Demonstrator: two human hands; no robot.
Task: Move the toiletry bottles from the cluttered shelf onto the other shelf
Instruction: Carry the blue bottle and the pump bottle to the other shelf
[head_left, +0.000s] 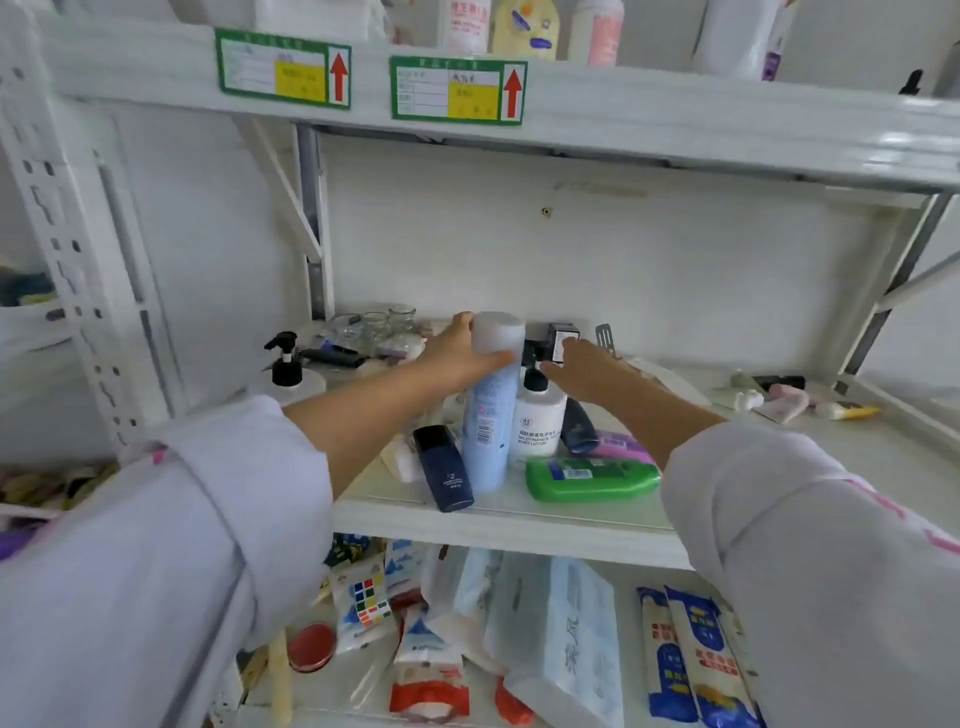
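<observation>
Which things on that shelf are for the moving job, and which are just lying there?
For the job: tall light-blue bottle, gripped by the left hand; white body lotion bottle; green bottle lying flat; dark blue bottle; right hand reaching in.

Just lying about: glass jars; snack packets on the shelf below.

A storeroom: white metal racking (78, 249) with labelled shelves (457, 91).
</observation>
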